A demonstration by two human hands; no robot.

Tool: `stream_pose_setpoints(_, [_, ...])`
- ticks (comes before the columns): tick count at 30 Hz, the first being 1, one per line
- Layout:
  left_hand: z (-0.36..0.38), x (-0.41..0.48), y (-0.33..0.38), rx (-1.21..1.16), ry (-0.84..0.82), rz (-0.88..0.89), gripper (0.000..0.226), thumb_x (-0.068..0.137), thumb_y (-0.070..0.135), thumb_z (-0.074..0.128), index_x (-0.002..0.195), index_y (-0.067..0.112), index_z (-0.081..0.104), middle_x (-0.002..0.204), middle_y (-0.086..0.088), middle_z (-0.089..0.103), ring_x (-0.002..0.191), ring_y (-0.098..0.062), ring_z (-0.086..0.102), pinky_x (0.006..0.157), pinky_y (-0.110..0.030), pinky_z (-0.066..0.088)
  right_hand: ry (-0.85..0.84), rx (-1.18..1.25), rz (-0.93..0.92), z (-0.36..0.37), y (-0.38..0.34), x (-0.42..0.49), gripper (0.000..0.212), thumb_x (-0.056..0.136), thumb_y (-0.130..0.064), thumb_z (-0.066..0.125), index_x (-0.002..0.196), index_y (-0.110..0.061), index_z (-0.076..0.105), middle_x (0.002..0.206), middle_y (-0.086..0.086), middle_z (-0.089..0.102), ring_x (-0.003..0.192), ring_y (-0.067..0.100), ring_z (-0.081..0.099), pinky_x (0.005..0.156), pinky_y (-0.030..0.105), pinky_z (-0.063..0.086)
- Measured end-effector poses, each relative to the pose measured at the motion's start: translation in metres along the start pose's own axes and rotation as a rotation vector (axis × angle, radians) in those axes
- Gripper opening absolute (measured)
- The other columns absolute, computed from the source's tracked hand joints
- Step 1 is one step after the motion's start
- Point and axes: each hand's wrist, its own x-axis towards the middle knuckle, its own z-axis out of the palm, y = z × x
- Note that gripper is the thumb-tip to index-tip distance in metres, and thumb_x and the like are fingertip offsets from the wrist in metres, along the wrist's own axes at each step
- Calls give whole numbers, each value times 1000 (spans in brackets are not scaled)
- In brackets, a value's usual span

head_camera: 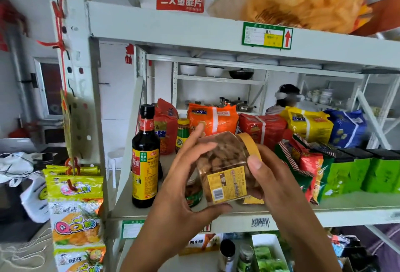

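A clear plastic jar (225, 163) of brown snacks, with a tan lid and a yellow label, is tilted in front of the middle shelf (346, 206). My right hand (272, 183) grips it from the right, thumb across the front near the lid. My left hand (184, 176) is at its left side with fingers spread and nearly straight, thumb under the jar's base; the fingertips touch or hover by the jar's side.
A dark soy sauce bottle (145, 159) stands left on the shelf, a small jar (183, 134) behind it. Noodle packs (263, 128) line the back, green packs (372, 174) sit right. Candy bags (75, 211) hang on the left post. A person stands behind the racks.
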Motion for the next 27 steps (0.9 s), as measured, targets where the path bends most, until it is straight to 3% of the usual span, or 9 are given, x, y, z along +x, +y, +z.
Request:
stream_pose_setpoints(2, [-3,0,-1,-183,-49,-61,104,68,27,93,154,41,38,167,24,20,151,-14,36,109,-47,50,3,57,6,1,3,1,84,69,-90,61,135,-37,61,119,-1,72,106,22,73,85,60,60])
stream_pose_setpoints(4, [-2,-1,-5,-346,-70,-178,113,66,34,92,159,42,27,160,20,40,146,-13,45,111,-40,48,1,79,11,1,8,4,87,71,-88,61,141,-37,58,134,1,67,119,27,68,92,65,56])
stream_pose_setpoints(7, [4,-1,-10,-438,-70,-307,107,56,43,98,148,43,44,143,7,62,133,-19,60,100,-33,56,-24,92,-15,2,12,10,79,75,-80,61,143,-40,58,141,2,65,131,27,61,106,62,47])
stream_pose_setpoints(10, [7,-3,-13,-494,-94,-359,99,62,55,92,147,38,42,140,4,64,127,-22,64,92,-42,61,-48,88,-68,3,15,14,59,85,-59,57,142,-43,59,143,5,62,133,26,59,108,60,47])
stream_pose_setpoints(13, [8,-3,-11,-509,-62,-434,80,75,75,71,145,47,44,138,6,66,121,-23,68,89,-50,61,-104,53,-119,4,16,13,56,91,-41,50,147,-40,55,148,6,59,137,26,56,110,55,46])
stream_pose_setpoints(16, [12,1,-11,-508,132,-471,57,80,52,77,132,44,55,119,14,74,111,-11,71,84,-30,61,-85,19,-98,2,12,13,45,96,-33,52,139,-41,62,139,-4,67,130,17,62,104,41,54])
stream_pose_setpoints(18, [14,3,-12,-388,203,-391,63,79,36,85,132,38,52,113,16,74,106,-9,72,82,-21,59,-25,-29,-69,1,6,13,36,93,-35,56,126,-39,69,123,-12,73,114,8,69,88,25,58])
stream_pose_setpoints(23, [21,2,-36,11,319,-170,93,65,26,95,141,41,45,135,13,55,126,-18,58,95,-40,58,11,-200,59,-1,-2,21,55,77,-75,59,121,-43,66,112,-26,72,103,-6,69,87,27,53])
stream_pose_setpoints(27, [43,3,-51,185,454,-68,99,61,20,98,143,31,44,136,12,48,131,-17,51,100,-33,53,-45,-352,38,0,-10,42,52,78,-73,62,118,-40,66,105,-30,71,95,-11,67,72,8,49])
